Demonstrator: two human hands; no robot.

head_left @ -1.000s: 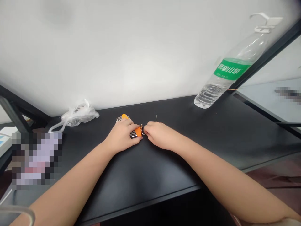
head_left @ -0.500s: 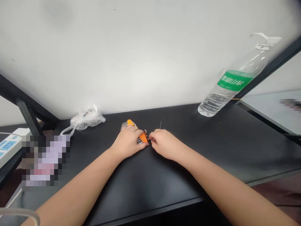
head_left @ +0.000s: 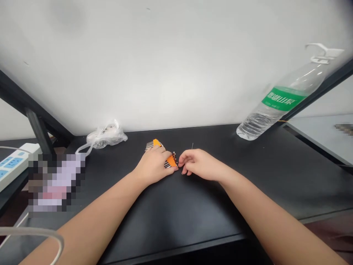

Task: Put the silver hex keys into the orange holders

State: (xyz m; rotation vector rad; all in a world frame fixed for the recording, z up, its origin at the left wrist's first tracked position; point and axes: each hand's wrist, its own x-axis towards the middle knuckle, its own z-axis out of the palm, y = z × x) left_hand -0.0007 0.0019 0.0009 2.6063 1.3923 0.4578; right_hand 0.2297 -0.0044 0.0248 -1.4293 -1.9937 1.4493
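An orange holder [head_left: 171, 161] with several thin metal rods, which looks like a hex key set, lies on the black table. My left hand [head_left: 153, 163] grips it from above, thumb at the near end and fingers over its middle, hiding much of it. Rod ends stick out on both sides of the holder. Just to the right is my right hand [head_left: 200, 162], its fingers loosely curved and apart, with nothing visible in them. Behind that hand a thin metal rod [head_left: 192, 145] shows, its lower part hidden.
A large water bottle [head_left: 285, 98] with a green label stands at the back right. At the back left lies a clear plastic bag [head_left: 107, 136]. A white power strip [head_left: 16, 163] and a pale cable [head_left: 33, 231] are at the left. A white wall rises behind the table [head_left: 171, 217].
My right hand's fingers have loosened from a pinch beside the holder's near end and moved slightly away. My left hand keeps its hold. The whole view has shifted a little.
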